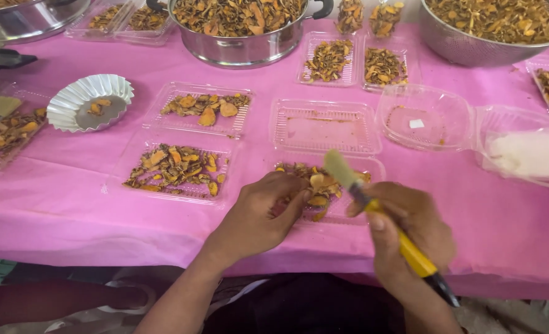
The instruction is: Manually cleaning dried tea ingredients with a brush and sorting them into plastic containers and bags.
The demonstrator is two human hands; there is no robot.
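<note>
Pink cloth [70,204] covers the table, and clear plastic clamshell trays lie across it. At six o'clock the left hand [259,213] rests palm down with fingers curled on the dried orange-brown slices [318,188] in the nearest clamshell tray [373,166]. Just beside it, toward five o'clock, the right hand [410,226] is wrapped in a fist about the yellow handle of a paintbrush [373,207], whose pale bristles hang over the same tray. At nine o'clock sits a second filled tray [175,170]; at ten o'clock a pleated foil cup [89,102]. At twelve o'clock stands a steel pot [243,46] heaped with slices, and at one o'clock a steel bowl [472,49].
</note>
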